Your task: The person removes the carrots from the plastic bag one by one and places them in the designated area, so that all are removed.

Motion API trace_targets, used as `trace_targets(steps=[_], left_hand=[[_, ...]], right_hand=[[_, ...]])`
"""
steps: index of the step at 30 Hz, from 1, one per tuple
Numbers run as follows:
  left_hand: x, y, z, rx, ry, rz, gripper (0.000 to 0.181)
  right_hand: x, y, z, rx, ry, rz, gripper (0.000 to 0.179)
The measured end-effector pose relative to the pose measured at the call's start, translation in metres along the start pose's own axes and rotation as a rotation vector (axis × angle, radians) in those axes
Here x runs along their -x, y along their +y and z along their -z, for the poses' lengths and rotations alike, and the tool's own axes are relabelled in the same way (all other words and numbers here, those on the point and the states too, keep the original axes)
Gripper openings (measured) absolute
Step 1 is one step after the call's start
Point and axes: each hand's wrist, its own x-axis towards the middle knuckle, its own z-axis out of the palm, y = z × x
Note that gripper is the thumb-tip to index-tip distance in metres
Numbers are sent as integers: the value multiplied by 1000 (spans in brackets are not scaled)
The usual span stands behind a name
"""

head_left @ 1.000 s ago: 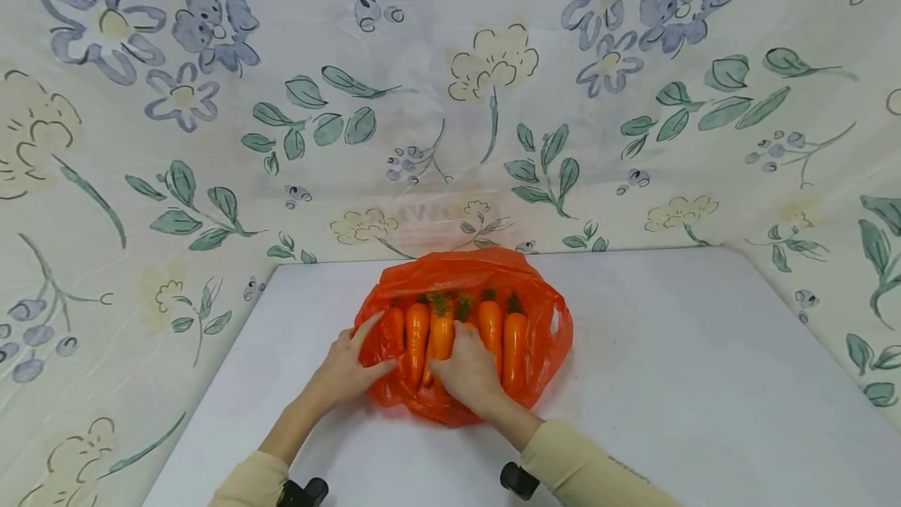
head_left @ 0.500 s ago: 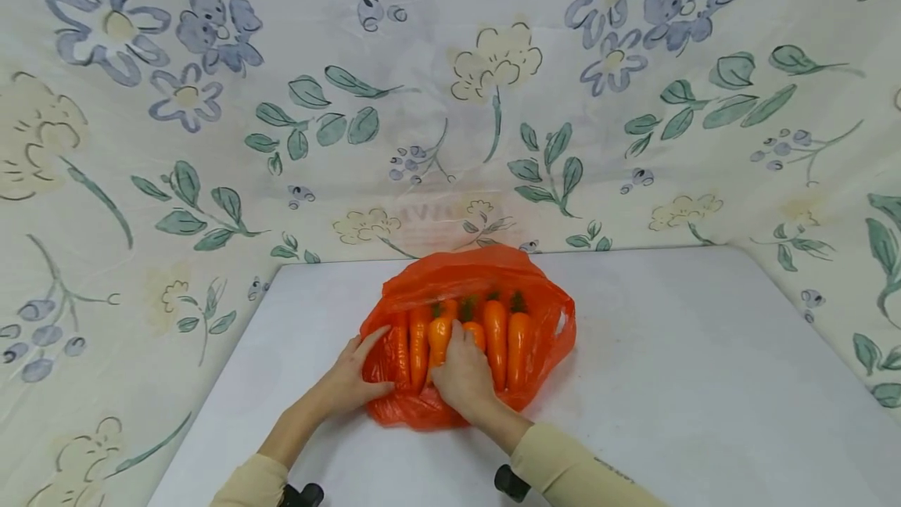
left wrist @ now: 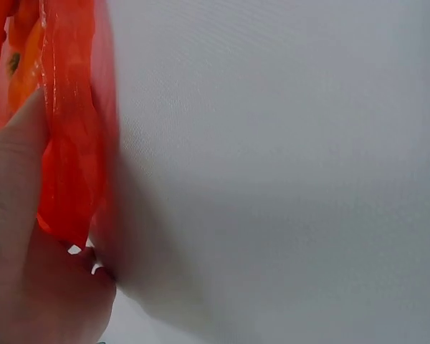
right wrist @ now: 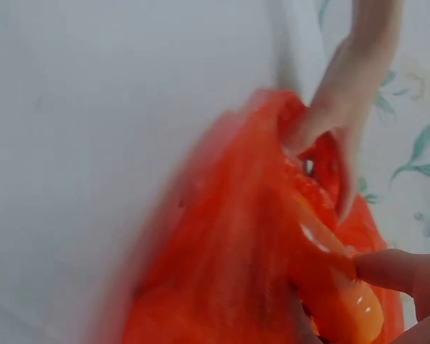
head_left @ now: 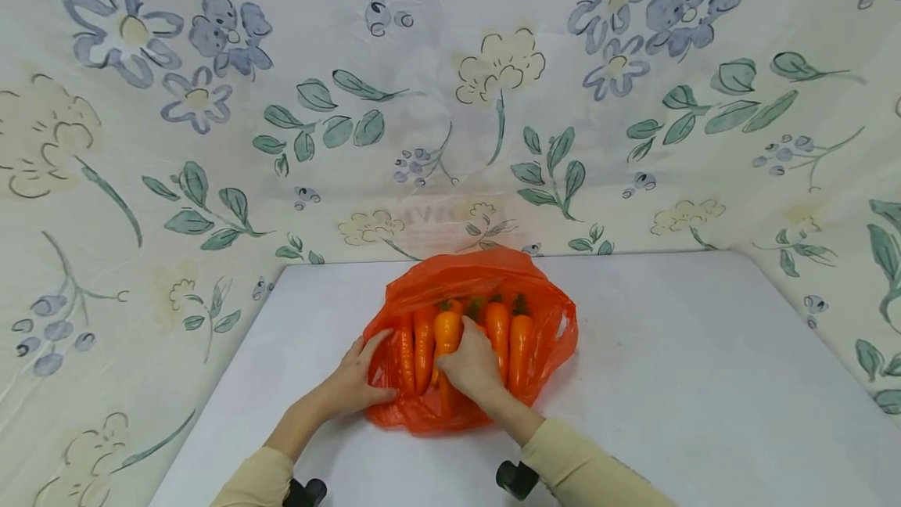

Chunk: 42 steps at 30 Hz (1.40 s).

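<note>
1 carrot now tilts higher, pinched by the right hand, left hand spread on the bag, none outside it yet.

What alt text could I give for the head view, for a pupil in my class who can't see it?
A person's right-hand grip holds one orange carrot among several in an open red plastic bag, while the left-hand grip holds the bag's side. The bag lies on a white table in front of a flower-patterned covering.
</note>
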Motion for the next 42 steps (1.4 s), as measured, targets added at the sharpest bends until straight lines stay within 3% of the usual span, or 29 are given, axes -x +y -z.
trace_targets(steps=[7, 17, 27, 42], left_hand=[[-3, -1, -2, -19, -18, 9, 99], [-6, -2, -3, -33, -25, 0, 99], [-3, -1, -3, -33, -26, 17, 101], [-4, 0, -3, -21, -29, 33, 100]], right_hand=[[-2, -2, 7, -36, -51, -78, 77], [6, 4, 19, -141, -121, -108, 79], [19, 9, 31, -115, -174, -42, 77], [25, 10, 40, -71, -214, -41, 74]])
